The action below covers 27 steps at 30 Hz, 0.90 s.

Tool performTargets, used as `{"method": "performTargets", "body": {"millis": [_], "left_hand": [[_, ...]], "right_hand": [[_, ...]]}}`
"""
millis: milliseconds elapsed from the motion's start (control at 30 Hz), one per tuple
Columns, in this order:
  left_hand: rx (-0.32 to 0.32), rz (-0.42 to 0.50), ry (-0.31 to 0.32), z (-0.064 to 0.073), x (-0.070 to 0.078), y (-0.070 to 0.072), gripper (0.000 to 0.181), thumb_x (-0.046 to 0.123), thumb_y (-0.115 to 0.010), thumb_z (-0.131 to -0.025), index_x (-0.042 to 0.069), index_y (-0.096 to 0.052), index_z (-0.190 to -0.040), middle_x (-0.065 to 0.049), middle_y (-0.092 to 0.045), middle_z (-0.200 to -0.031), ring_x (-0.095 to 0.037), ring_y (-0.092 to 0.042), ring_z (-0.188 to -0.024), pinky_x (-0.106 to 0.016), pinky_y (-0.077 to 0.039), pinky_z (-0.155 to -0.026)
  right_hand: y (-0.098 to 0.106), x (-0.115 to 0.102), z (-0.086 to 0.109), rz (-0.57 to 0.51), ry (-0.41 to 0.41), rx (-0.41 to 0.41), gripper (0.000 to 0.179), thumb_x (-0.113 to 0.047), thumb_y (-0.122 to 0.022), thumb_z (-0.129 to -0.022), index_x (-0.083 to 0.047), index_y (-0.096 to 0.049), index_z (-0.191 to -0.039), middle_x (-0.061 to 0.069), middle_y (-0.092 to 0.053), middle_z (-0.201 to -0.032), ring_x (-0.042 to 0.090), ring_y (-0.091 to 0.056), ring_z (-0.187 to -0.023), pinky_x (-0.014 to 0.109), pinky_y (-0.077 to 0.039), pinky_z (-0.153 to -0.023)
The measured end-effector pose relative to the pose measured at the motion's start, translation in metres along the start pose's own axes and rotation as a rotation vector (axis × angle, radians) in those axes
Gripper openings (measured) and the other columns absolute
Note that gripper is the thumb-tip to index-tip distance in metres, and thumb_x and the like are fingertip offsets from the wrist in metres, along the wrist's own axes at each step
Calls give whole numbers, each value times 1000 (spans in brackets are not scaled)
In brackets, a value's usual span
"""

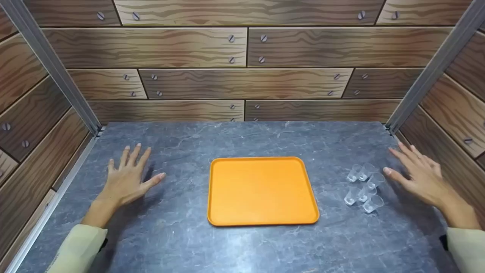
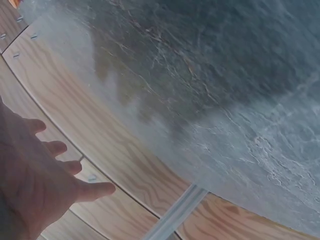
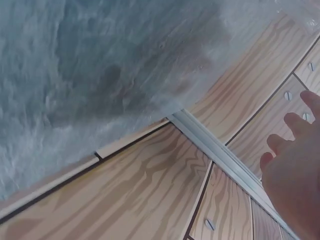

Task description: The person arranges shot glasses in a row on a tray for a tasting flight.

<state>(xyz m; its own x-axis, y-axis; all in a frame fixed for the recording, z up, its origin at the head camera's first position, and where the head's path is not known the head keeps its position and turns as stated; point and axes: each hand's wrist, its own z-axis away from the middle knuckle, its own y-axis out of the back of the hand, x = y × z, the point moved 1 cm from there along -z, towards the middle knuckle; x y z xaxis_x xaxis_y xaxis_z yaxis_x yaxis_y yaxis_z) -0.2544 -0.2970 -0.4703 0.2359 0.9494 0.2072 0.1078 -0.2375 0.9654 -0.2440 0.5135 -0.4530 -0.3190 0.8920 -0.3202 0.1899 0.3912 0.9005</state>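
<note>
An orange rectangular tray [image 1: 261, 191] lies at the middle of the table. To its left my left hand [image 1: 127, 180] hovers over the tabletop with fingers spread, holding nothing; its palm side shows in the left wrist view. Right of the tray stands a small group of clear plastic cups [image 1: 373, 203], several in two rough rows, some leaning. My right hand [image 1: 420, 176] is just beyond them to the right, fingers extended and thumb toward the cups, with nothing in it. In the right wrist view the right hand's fingers [image 3: 295, 125] show at the right edge.
The grey marbled table [image 1: 170, 242] is enclosed by wood-patterned walls [image 1: 242, 83] at the back and both sides. Metal posts [image 1: 60, 72] rise at the two back corners, and a pale metal strip [image 1: 57, 201] runs along the left edge.
</note>
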Motion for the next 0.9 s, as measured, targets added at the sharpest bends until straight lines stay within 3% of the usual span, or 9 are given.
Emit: {"method": "performTargets", "body": {"millis": [200,300,367,433,500,533,667,767,900], "left_hand": [[-24,50,11,6,4,-3,100,72,-55,-104,3,-28,-171,-29,-21,-176,-57,-12,-160,-87,-12,-115],[-38,78,-5,10,9,-7,98,70,-57,-104,1,-30,-170,-30,-24,-174,-58,-15,-159,-87,-14,-115],[-46,95,-19,12,14,-10,98,69,-58,-104,1,-31,-169,-31,-26,-173,-58,-17,-158,-87,-16,-115],[-47,101,-34,14,19,-12,97,68,-59,-104,1,-33,-169,-30,-28,-173,-57,-19,-158,-87,-17,-114],[-40,98,-55,16,26,-14,97,68,-60,-103,1,-35,-168,-30,-31,-172,-58,-22,-157,-87,-19,-114],[-38,100,-63,17,29,-14,96,68,-61,-103,2,-35,-168,-29,-32,-172,-57,-23,-157,-86,-19,-114],[-21,107,-102,19,44,-15,99,68,-63,-101,3,-33,-169,-27,-34,-172,-56,-26,-157,-85,-22,-115],[-13,129,-117,21,56,-17,106,70,-65,-99,2,-27,-171,-25,-31,-174,-53,-25,-158,-83,-24,-116],[-16,172,-134,22,72,-23,113,73,-68,-95,2,-23,-172,-24,-25,-176,-51,-23,-160,-83,-26,-114]], "right_hand": [[-1,-8,-1,-139,-35,5,69,-31,-63,-110,-3,-37,-167,32,-27,-172,61,-24,-154,87,-9,-113],[-3,-14,6,-219,-57,-15,68,-28,-61,-112,-1,-33,-168,38,-32,-167,65,-32,-147,87,-19,-111],[-5,-17,13,-250,-72,-26,67,-26,-59,-113,-1,-32,-168,39,-36,-164,62,-40,-142,66,-36,-117],[-6,-21,20,-263,-86,-23,65,-25,-59,-114,-1,-33,-168,38,-41,-161,53,-49,-136,39,-44,-113],[-6,-26,26,-271,-104,-15,65,-24,-60,-113,-3,-34,-168,36,-44,-159,32,-56,-131,16,-42,-100],[-6,-28,29,-269,-114,-6,65,-24,-62,-113,-4,-35,-168,35,-45,-159,21,-57,-128,11,-40,-92],[-4,-37,34,-269,-145,43,67,-25,-68,-109,-4,-40,-166,32,-48,-157,-7,-51,-114,13,-44,-84],[-5,-44,36,-334,-172,78,63,-23,-70,-108,-2,-44,-161,19,-54,-151,-6,-54,-108,13,-47,-82],[-12,-50,45,-541,-213,101,45,-11,-66,-110,-7,-53,-153,-7,-61,-138,0,-63,-107,14,-52,-86]]}}
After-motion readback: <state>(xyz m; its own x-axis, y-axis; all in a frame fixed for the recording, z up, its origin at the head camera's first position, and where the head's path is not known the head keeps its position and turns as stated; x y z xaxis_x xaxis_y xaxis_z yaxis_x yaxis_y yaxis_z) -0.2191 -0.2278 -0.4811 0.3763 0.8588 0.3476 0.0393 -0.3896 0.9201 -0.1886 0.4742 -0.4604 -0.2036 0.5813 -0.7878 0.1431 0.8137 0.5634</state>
